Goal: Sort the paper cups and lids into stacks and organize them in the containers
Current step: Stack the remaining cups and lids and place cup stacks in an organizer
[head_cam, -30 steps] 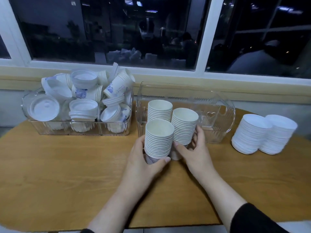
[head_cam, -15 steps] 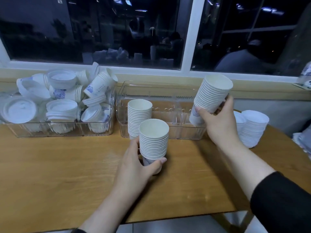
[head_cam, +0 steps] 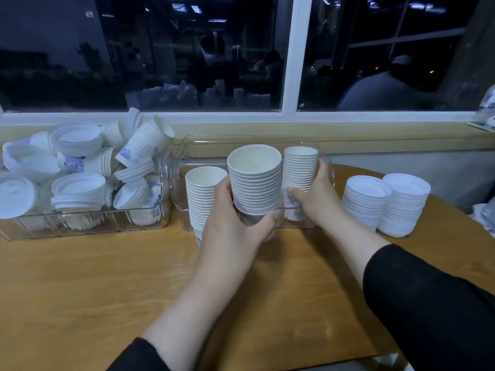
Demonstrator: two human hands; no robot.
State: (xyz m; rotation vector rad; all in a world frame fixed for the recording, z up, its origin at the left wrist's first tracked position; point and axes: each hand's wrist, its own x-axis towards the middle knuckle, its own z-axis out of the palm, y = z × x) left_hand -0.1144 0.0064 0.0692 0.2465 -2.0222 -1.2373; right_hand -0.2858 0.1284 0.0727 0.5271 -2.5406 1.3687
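Cup stacks (head_cam: 254, 180) — three, two gripped, one per grip, lid stacks (head_cam: 365, 199) — two.

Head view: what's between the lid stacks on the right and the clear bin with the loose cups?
In the head view, the second clear bin, three cup stacks, and both hands: left, right.

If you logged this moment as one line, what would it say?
left hand: lifting cup stack | right hand: cup stack in clear container | lid stacks: on table

Left bin (head_cam: 80, 231) — cropped; lifted stack's (head_cam: 254, 183) base hidden.
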